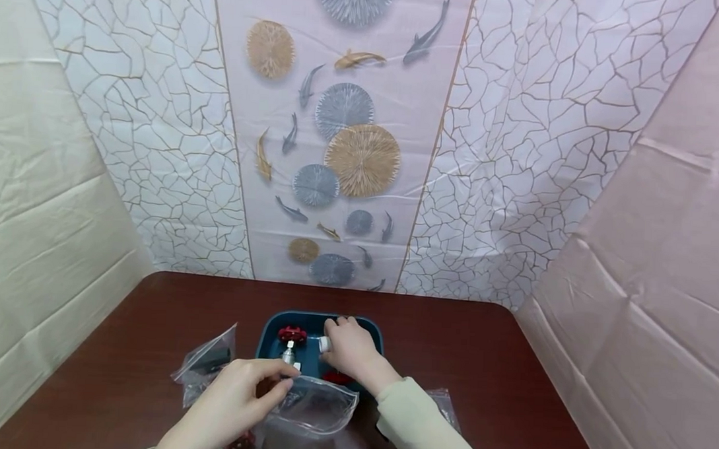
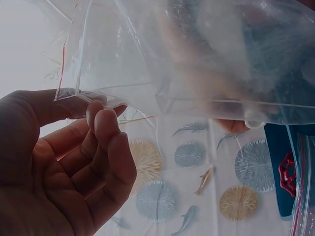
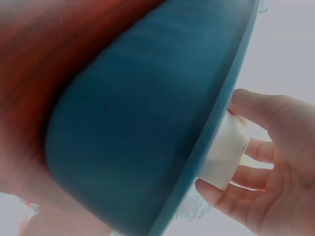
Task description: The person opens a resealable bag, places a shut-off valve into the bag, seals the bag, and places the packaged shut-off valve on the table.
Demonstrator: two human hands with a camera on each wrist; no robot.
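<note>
My left hand [image 1: 240, 393] pinches the upper edge of a clear zip-lock bag [image 1: 323, 408] between thumb and fingers. In the left wrist view the bag's corner [image 2: 74, 93] sits between the thumb and fingertips. My right hand [image 1: 352, 348] is over the blue plastic bin [image 1: 317, 314], gripping a white fitting [image 1: 324, 344]. The right wrist view shows this white piece [image 3: 224, 152] between thumb and fingers, partly hidden behind the bin's rim. Inside the bin, a metal valve with a red handwheel [image 1: 292, 334] lies on the left, and another red part [image 1: 336, 377] shows below my right hand.
Another clear bag with dark contents [image 1: 209, 361] lies left of the bin on the brown table [image 1: 450, 340]. A further clear bag [image 1: 445, 407] is partly behind my right sleeve. Below my left wrist a dark red part [image 1: 241, 443] shows. Patterned cloth hangs behind the table.
</note>
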